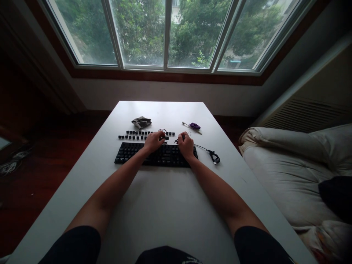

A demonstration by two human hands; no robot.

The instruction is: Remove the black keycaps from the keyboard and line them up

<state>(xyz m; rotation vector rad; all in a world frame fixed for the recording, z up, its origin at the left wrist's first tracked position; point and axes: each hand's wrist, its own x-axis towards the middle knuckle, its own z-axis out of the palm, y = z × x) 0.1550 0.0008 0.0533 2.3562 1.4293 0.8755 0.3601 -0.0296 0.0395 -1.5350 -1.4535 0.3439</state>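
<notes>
A black keyboard [129, 153] lies across the white table. Beyond its back edge, small black keycaps [137, 138] stand in two rows. My left hand [154, 142] rests over the keyboard's upper middle, its fingers curled and pinched at a dark keycap [166, 138]. To the right, my right hand [186, 145] is closed in a fist above the keyboard's right part. A thin dark tool [176, 140] sticks out leftward from that fist; its kind is too small to make out. My forearms cover some of the keys.
A crumpled grey cloth [141, 122] lies behind the keycaps. At the back right are a purple item [194, 126] and a thin pale stick [185, 123]. A bundled black cable [214, 157] lies right of the keyboard. A pale sofa [280, 176] stands beside the white table [165, 205].
</notes>
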